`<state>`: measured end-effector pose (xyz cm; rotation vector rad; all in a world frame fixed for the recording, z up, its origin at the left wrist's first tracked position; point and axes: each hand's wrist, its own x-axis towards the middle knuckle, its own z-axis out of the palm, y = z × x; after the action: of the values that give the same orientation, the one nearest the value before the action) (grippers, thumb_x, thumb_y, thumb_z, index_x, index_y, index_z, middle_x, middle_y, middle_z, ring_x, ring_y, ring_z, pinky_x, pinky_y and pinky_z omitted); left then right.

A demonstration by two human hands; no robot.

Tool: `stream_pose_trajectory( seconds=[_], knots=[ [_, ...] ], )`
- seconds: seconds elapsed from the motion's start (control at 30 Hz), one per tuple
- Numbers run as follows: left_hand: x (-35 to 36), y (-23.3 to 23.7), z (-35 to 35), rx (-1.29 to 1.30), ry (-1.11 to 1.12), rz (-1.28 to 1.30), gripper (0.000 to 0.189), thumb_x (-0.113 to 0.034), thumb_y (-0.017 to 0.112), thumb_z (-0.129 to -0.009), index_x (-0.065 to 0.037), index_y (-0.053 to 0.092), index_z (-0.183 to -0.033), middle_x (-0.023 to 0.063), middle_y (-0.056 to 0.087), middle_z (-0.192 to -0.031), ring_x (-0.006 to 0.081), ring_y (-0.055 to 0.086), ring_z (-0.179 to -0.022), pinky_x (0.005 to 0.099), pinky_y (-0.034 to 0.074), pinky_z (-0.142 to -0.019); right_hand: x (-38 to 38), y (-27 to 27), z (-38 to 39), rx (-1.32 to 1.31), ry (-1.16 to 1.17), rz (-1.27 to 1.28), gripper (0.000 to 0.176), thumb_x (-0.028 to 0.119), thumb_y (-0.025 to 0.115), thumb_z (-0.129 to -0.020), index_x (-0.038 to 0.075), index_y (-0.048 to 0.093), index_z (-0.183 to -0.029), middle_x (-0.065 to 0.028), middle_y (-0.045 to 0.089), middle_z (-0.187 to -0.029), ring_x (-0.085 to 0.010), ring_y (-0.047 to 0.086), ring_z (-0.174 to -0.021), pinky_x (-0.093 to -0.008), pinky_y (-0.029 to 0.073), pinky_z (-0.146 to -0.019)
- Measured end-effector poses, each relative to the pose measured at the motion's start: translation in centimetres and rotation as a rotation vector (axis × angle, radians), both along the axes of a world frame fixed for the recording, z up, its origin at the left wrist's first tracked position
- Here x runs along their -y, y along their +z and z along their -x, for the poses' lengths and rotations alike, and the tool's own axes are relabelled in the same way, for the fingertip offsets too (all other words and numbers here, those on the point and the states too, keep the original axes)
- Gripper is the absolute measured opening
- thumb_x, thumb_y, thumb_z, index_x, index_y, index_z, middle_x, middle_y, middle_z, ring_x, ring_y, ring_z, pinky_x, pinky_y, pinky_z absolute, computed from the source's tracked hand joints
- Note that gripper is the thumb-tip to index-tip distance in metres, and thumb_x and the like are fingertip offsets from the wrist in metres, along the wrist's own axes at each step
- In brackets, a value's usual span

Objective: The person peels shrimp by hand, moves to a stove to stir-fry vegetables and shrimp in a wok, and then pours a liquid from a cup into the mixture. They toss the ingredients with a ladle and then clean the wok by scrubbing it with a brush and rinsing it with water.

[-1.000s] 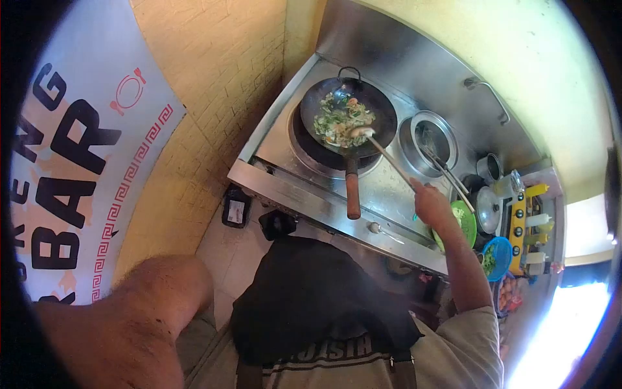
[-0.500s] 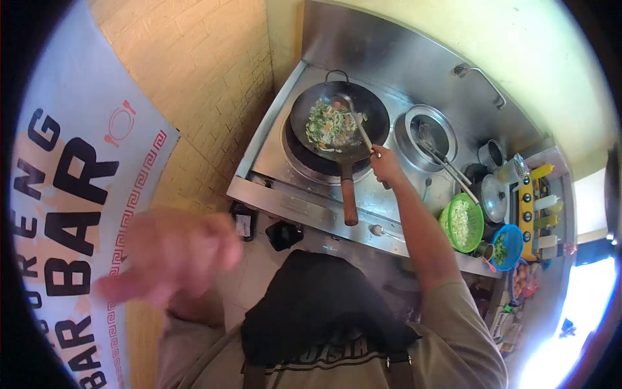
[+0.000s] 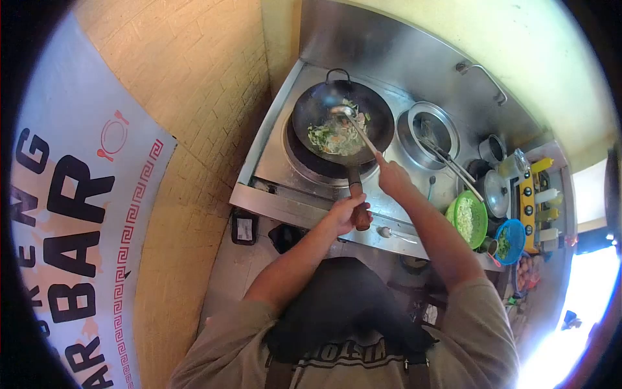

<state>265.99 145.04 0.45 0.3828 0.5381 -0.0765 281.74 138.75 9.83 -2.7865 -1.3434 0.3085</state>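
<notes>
Two hands stir-frying: left hand (image 3: 346, 211) clenched on the wooden handle of the round black wok (image 3: 324, 107), far on the burner, right hand (image 3: 392, 178) gripping the long steel ladle (image 3: 355, 128); tossing next likely needs a firm hold

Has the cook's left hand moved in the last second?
Yes. The left hand went from beside the banner up to the stove, gripping the wok handle.

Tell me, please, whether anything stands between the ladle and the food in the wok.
Nothing visible does: the ladle in the right hand reaches into the wok, bowl above the food; the left hand grips the wok handle.
</notes>
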Motion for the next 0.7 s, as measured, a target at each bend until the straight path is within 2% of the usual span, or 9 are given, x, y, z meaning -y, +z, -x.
stream_pose_trajectory(
  seconds=[0.1,0.2,0.3,0.4,0.5,0.53,0.63,0.7],
  knots=[
    [1.3,2.7,-0.2,-0.106,0.046,-0.108,0.019,-0.013,0.065,-0.086,-0.002,0.050,-0.090,0.0095,0.055,-0.079,0.0204,0.058,-0.064,0.0375,0.051,-0.054,-2.2,-0.5,-0.3,-0.055,-0.052,-0.043,0.050,0.009,0.047,-0.087,0.009,0.044,-0.137,-0.0228,0.065,-0.086,-0.0405,0.067,-0.076,-0.0483,0.054,-0.066],
    [0.7,5.7,-0.2,-0.108,0.097,-0.061,0.015,-0.008,0.064,-0.084,-0.003,0.050,-0.082,0.0075,0.053,-0.069,0.0192,0.055,-0.055,0.0357,0.049,-0.049,0.3,4.1,-0.5,-0.423,-0.113,-0.212,0.047,0.009,0.047,-0.088,0.008,0.047,-0.135,-0.0236,0.066,-0.085,-0.0370,0.066,-0.064,-0.0450,0.054,-0.059],
    [0.4,6.3,0.5,-0.092,0.116,0.001,0.014,-0.007,0.065,-0.083,-0.004,0.051,-0.082,0.0049,0.051,-0.066,0.0181,0.054,-0.054,0.0351,0.048,-0.049,3.4,9.6,1.6,-0.718,-0.286,-0.236,0.045,0.011,0.047,-0.089,0.007,0.049,-0.134,-0.0256,0.065,-0.085,-0.0332,0.065,-0.057,-0.0428,0.053,-0.054],
    [0.2,4.7,0.8,-0.069,0.097,-0.008,0.013,-0.007,0.064,-0.085,-0.005,0.052,-0.082,0.0038,0.052,-0.067,0.0169,0.054,-0.054,0.0336,0.048,-0.050,5.8,11.9,3.1,-0.838,-0.300,-0.169,0.047,0.012,0.049,-0.091,0.007,0.048,-0.138,-0.0111,0.063,-0.074,-0.0166,0.058,-0.049,-0.0339,0.049,-0.049],
    [-0.6,5.0,1.4,-0.086,0.090,-0.009,0.013,-0.008,0.064,-0.086,-0.006,0.052,-0.083,0.0037,0.052,-0.068,0.0161,0.054,-0.055,0.0330,0.048,-0.050,6.3,13.0,5.1,-0.558,-0.042,0.006,0.046,0.010,0.049,-0.090,0.006,0.049,-0.135,-0.0157,0.064,-0.077,-0.0250,0.062,-0.056,-0.0387,0.051,-0.055],
    [-0.8,4.7,1.4,-0.094,0.082,-0.014,0.013,-0.009,0.064,-0.086,-0.006,0.052,-0.083,0.0037,0.052,-0.068,0.0159,0.054,-0.055,0.0329,0.047,-0.050,7.5,8.1,4.1,-0.277,0.192,-0.129,0.043,0.008,0.048,-0.089,0.007,0.053,-0.131,-0.0206,0.066,-0.082,-0.0350,0.065,-0.070,-0.0438,0.052,-0.065],
    [-1.1,3.4,2.1,-0.097,0.051,-0.081,0.015,-0.011,0.065,-0.086,-0.006,0.051,-0.086,0.0037,0.052,-0.068,0.0157,0.054,-0.055,0.0327,0.048,-0.048,4.6,4.1,4.2,-0.157,-0.089,0.043,0.043,0.006,0.047,-0.087,0.006,0.052,-0.130,-0.0263,0.065,-0.088,-0.0436,0.062,-0.082,-0.0486,0.050,-0.074],
    [-2.0,2.7,2.2,-0.088,0.048,-0.133,0.017,-0.012,0.066,-0.086,-0.006,0.051,-0.088,0.0035,0.052,-0.069,0.0156,0.054,-0.055,0.0324,0.048,-0.047,3.8,3.5,3.7,-0.272,-0.040,-0.189,0.045,0.007,0.048,-0.088,0.003,0.048,-0.133,-0.0232,0.064,-0.083,-0.0373,0.063,-0.072,-0.0458,0.051,-0.065]
  ],
)
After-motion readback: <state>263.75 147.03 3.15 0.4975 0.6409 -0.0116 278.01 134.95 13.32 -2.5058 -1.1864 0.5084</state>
